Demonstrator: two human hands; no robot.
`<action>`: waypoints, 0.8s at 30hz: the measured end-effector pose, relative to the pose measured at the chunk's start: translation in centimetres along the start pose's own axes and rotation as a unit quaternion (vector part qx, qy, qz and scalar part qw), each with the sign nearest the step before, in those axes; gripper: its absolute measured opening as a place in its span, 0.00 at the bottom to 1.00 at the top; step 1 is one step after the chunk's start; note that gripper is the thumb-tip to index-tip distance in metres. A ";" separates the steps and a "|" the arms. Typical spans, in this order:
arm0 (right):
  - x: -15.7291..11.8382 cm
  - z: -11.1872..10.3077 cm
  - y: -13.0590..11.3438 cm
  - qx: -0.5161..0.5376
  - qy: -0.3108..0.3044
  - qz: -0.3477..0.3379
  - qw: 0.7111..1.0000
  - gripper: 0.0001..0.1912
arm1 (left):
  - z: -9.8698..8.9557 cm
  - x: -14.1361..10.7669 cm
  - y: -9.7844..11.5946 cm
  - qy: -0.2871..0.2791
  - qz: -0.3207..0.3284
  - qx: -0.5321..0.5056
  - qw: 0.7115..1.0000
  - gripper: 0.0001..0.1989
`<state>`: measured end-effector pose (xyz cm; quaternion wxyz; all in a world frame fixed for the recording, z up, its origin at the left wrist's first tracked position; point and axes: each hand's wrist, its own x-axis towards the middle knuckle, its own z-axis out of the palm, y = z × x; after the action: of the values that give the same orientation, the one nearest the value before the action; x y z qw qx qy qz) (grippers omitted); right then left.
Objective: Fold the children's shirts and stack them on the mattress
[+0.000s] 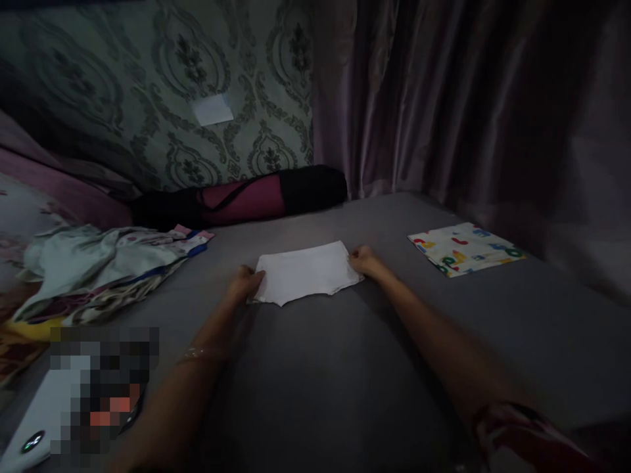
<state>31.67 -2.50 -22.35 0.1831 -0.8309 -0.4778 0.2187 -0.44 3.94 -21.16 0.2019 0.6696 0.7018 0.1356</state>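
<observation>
A white folded garment [308, 272] lies on the grey bed sheet in front of me; its exact kind is hard to tell. My left hand [244, 284] grips its left edge, with the thumb on top. At the opposite edge, my right hand [363, 260] pinches the cloth between thumb and fingers. The near edge of the garment is uneven, with small points of fabric sticking out. Both hands rest low, close to the sheet.
To the right lies a folded cloth [463, 249] with colourful prints. A heap of clothes [108, 263] is at the left. Behind stands a long black and maroon bag [246, 197] against the wall. A partly pixelated white object [54, 401] sits at the lower left. Curtains [394, 98] hang at the back right.
</observation>
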 end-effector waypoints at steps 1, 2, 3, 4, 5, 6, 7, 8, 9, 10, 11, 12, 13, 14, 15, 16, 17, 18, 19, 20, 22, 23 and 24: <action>-0.2 0.1 -0.2 -0.009 -0.002 0.003 1.000 0.16 | -0.2 -0.2 0.4 -0.009 -0.016 0.003 1.000 0.12; -0.5 0.2 -0.5 -0.017 -0.003 0.006 1.000 0.17 | -0.4 -0.3 0.7 -0.016 -0.027 0.002 0.999 0.12; -0.7 0.2 -0.8 -0.024 -0.005 0.009 1.000 0.18 | -0.6 -0.4 1.0 -0.023 -0.035 -0.003 0.999 0.11; -0.9 0.2 -1.1 -0.030 -0.007 0.011 0.999 0.20 | -0.7 -0.4 1.2 -0.028 -0.041 -0.013 0.999 0.11; -1.1 0.2 -1.4 -0.034 -0.010 0.012 0.999 0.21 | -0.8 -0.4 1.3 -0.030 -0.045 -0.025 0.998 0.11; -1.2 0.1 -1.6 -0.037 -0.013 0.010 0.999 0.21 | -0.9 -0.3 1.3 -0.033 -0.047 -0.036 0.998 0.10; -1.3 0.0 -1.8 -0.037 -0.017 0.006 0.999 0.21 | -1.0 -0.2 1.2 -0.035 -0.047 -0.048 0.997 0.10; -1.4 -0.1 -2.0 -0.036 -0.022 0.002 0.999 0.21 | -1.0 -0.1 1.1 -0.038 -0.045 -0.064 0.996 0.10; -1.4 -0.2 -2.0 -0.034 -0.028 -0.002 0.999 0.21 | -1.0 0.0 1.0 -0.040 -0.041 -0.080 0.995 0.10; -1.3 -0.3 -2.0 -0.031 -0.035 -0.004 0.999 0.21 | -1.0 0.1 0.9 -0.041 -0.037 -0.090 0.994 0.10; -1.2 -0.4 -2.0 -0.027 -0.042 -0.004 0.999 0.20 | -1.0 0.2 0.9 -0.038 -0.034 -0.092 0.994 0.10; -1.0 -0.5 -1.9 -0.022 -0.050 -0.005 0.998 0.20 | -0.9 0.2 1.0 -0.031 -0.030 -0.093 0.995 0.09; -0.9 -0.6 -1.8 -0.017 -0.058 -0.006 0.998 0.20 | -0.9 0.2 1.2 -0.023 -0.027 -0.090 0.995 0.09; -0.8 -0.6 -1.7 -0.011 -0.064 -0.009 0.998 0.19 | -0.9 0.1 1.5 -0.015 -0.022 -0.083 0.996 0.08; -0.8 -0.7 -1.6 -0.006 -0.069 -0.013 0.998 0.19 | -1.0 0.0 1.9 -0.008 -0.018 -0.080 0.997 0.08; -0.9 -0.7 -1.5 -0.001 -0.070 -0.020 0.997 0.19 | -1.1 -0.2 2.5 -0.003 -0.015 -0.083 0.996 0.07; -1.0 -0.7 -1.4 0.004 -0.068 -0.027 0.997 0.19 | -1.3 -0.4 3.1 0.002 -0.014 -0.089 0.996 0.06; -1.2 -0.7 -1.3 0.009 -0.063 -0.035 0.997 0.19 | -1.7 -0.6 3.8 0.006 -0.013 -0.096 0.995 0.05; -1.4 -0.6 -1.3 0.014 -0.056 -0.043 0.997 0.19 | -2.0 -0.9 4.5 0.011 -0.008 -0.102 0.995 0.05; -1.7 -0.6 -1.3 0.020 -0.048 -0.051 0.997 0.19 | -2.5 -1.1 5.2 0.015 0.003 -0.107 0.994 0.04; -2.3 -0.7 -1.3 0.034 -0.034 -0.067 0.997 0.18 | -3.3 -1.3 6.8 0.020 0.026 -0.113 0.993 0.04; -2.6 -0.9 -1.2 0.043 -0.028 -0.073 0.996 0.17 | -3.6 -1.3 7.6 0.019 0.034 -0.116 0.992 0.05; -2.7 -1.1 -1.2 0.052 -0.022 -0.075 0.996 0.16 | -3.8 -1.2 8.5 0.016 0.034 -0.121 0.992 0.06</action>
<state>30.21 -4.46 -20.33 0.2311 -0.7771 -0.5309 0.2468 5.31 3.60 -13.80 0.2657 0.6611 0.6603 0.2374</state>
